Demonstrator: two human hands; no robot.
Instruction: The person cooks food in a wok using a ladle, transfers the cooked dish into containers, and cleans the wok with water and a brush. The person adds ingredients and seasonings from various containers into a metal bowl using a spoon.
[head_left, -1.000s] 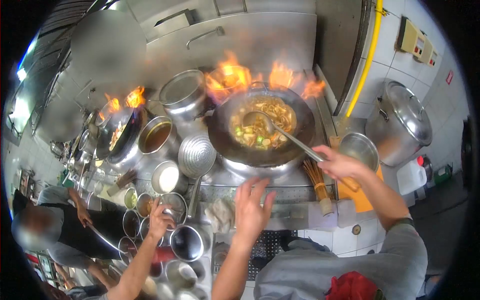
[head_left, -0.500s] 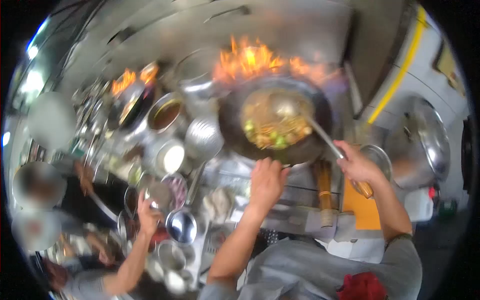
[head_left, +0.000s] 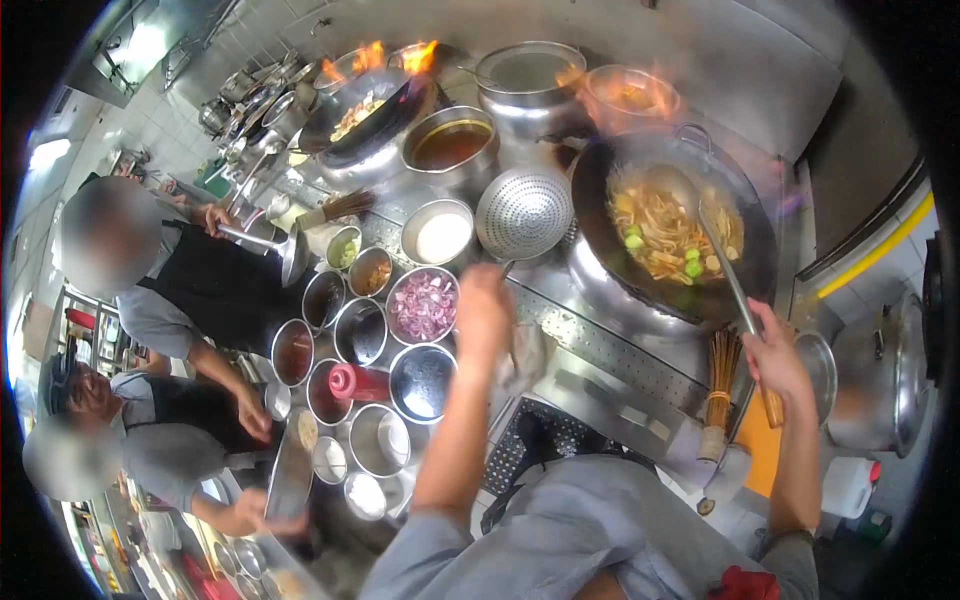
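Shifting leftward from the wok (head_left: 597, 215), the left hand (head_left: 484, 315) is gripping the strainer (head_left: 525, 212) handle; the right hand (head_left: 779, 358) is holding the ladle (head_left: 724, 266).

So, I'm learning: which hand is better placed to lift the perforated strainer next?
Probably the left hand: it's near the perforated strainer, possibly on its handle, while the right hand holds the ladle in the wok.

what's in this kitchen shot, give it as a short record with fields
right hand: gripping the ladle
left hand: at the handle of the strainer, grip unclear
wok: noodle-like strips and green pieces, ladle bowl among them
other wok: farther left, flames behind it
pot: brown liquid
container: chopped purple pieces
co-worker: at left, holding another ladle
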